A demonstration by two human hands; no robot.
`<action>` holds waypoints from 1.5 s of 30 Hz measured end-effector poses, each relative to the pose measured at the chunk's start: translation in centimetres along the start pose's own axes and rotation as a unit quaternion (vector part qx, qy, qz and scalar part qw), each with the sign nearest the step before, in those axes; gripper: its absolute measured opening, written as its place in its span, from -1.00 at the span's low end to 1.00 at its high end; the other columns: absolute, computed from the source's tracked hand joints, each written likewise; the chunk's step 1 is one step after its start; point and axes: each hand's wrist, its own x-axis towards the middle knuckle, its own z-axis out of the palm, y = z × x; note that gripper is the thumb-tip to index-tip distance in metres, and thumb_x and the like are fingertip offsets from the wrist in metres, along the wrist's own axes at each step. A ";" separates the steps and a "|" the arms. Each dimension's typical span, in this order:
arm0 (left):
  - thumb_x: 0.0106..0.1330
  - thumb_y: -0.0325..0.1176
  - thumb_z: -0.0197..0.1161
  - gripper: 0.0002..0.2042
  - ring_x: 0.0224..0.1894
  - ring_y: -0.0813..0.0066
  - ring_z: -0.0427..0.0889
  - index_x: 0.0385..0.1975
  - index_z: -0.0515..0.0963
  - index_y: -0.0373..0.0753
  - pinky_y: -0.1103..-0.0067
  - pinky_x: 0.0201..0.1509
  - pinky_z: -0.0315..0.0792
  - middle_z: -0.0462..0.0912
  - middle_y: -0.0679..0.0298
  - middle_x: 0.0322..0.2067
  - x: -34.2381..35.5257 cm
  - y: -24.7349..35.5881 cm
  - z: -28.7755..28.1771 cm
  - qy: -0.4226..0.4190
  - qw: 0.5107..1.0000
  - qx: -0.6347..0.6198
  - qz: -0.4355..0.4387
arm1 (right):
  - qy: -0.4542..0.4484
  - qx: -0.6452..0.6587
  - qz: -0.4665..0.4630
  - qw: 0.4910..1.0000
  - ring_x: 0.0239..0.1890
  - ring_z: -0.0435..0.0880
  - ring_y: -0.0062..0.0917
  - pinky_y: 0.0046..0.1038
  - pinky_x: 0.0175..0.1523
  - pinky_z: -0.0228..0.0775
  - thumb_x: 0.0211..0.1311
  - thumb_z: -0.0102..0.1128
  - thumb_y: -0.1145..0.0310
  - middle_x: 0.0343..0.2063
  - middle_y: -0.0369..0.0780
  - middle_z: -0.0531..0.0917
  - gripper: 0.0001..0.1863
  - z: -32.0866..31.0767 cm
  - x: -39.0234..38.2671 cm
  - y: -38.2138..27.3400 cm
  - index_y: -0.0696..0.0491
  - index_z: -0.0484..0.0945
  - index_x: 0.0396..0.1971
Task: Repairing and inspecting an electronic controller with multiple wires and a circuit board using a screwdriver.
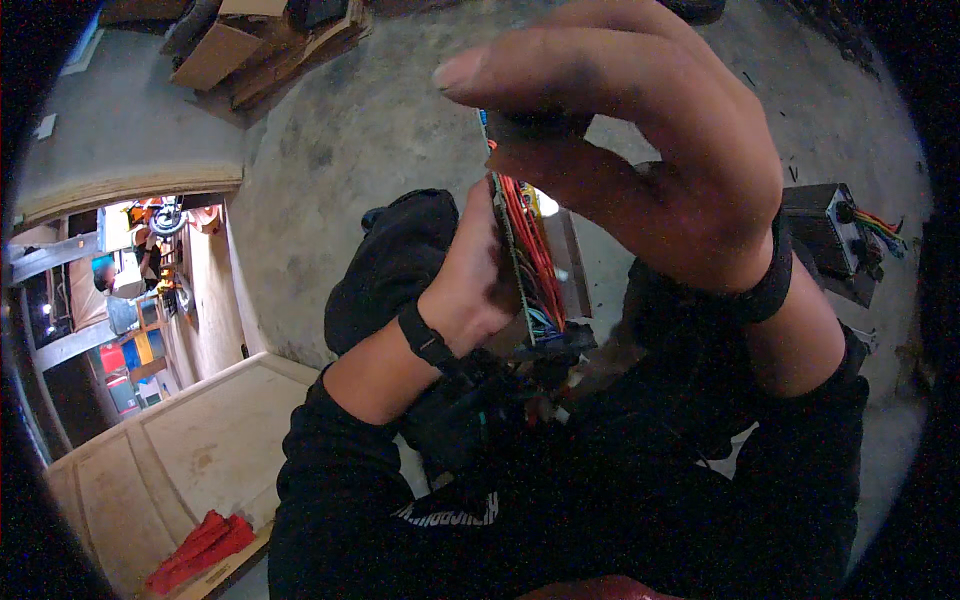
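Note:
In front of my body a circuit board stands nearly edge-on, with a bundle of red wires along its side and blue wires near the lower end. My left hand grips the board from the left; its fingers are mostly hidden behind it. Close to the camera, my right hand arches over the board's upper end, thumb and fingers curled round a dark piece that is too shaded to name. Whether that piece is fixed to the board, I cannot tell.
On the concrete floor at right sits a metal box with coloured wires. Cardboard is piled at the far left. A wooden door panel with a red cloth lies at near left, below a doorway showing a person.

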 end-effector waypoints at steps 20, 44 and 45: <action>0.39 0.21 -0.12 -0.47 -0.30 0.36 0.67 -0.12 0.53 -0.16 0.37 -0.15 0.57 0.67 0.27 -0.31 -0.2 -0.6 -0.5 -0.037 0.998 0.027 0.038 | 0.028 -0.124 0.075 0.989 -0.46 0.52 -0.63 -0.60 -0.48 0.39 -0.15 0.57 0.32 -0.34 -0.26 0.66 -0.56 -1.3 0.3 -1.8 0.10 0.61 -0.22; 0.40 0.18 -0.12 -0.40 0.14 0.25 0.50 0.21 0.34 -0.19 0.30 0.24 0.36 0.49 0.24 0.14 0.2 -0.9 -0.7 -0.028 0.999 -0.008 0.034 | 0.071 -0.057 0.011 0.996 0.05 0.59 -0.28 -0.31 0.08 0.52 0.16 0.30 0.41 -0.04 0.00 0.57 -0.49 -0.1 -0.3 -0.8 0.21 0.40 0.10; 0.40 0.19 -0.13 -0.39 0.15 0.24 0.49 0.22 0.33 -0.19 0.30 0.24 0.36 0.49 0.24 0.15 0.2 -1.0 -0.8 -0.022 0.999 -0.004 0.040 | 0.055 -0.039 0.022 0.997 0.06 0.59 -0.28 -0.30 0.09 0.51 0.18 0.28 0.42 -0.03 -0.01 0.57 -0.51 -0.7 0.0 -1.7 0.20 0.40 0.10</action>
